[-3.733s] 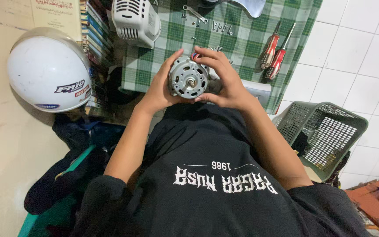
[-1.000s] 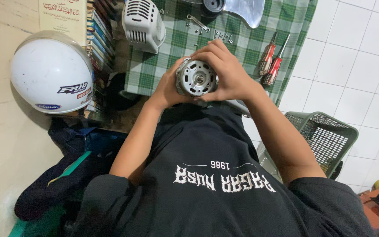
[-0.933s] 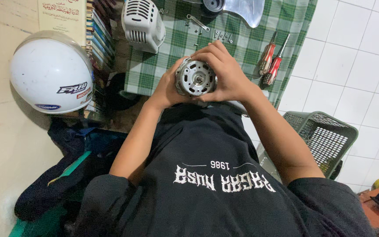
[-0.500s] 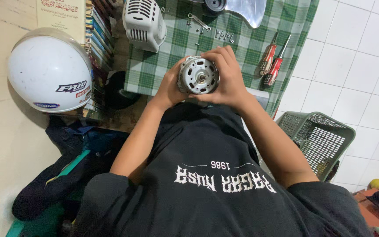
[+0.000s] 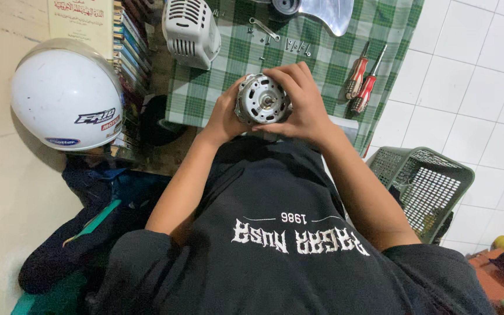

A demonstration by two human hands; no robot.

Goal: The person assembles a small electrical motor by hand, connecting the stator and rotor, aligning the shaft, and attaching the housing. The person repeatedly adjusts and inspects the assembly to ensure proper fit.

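Observation:
I hold a round silver electric motor [image 5: 262, 101] with a short shaft at its centre, above the near edge of a green checked cloth [image 5: 316, 64]. My left hand [image 5: 225, 113] cups its left side. My right hand [image 5: 300, 100] wraps over its top and right side. Both forearms reach out from a black shirt that fills the lower part of the view.
On the cloth lie a white vented plastic housing [image 5: 191, 30], several small screws and a wrench [image 5: 262, 27], a shiny metal blade [image 5: 326, 10] and two red-handled screwdrivers [image 5: 361, 83]. A white helmet [image 5: 65, 96] and stacked books [image 5: 130, 46] sit left. A green basket [image 5: 427, 184] stands right.
The motor and both hands stay together throughout. My right hand has shifted its hold over the motor's top, and the view has moved slightly.

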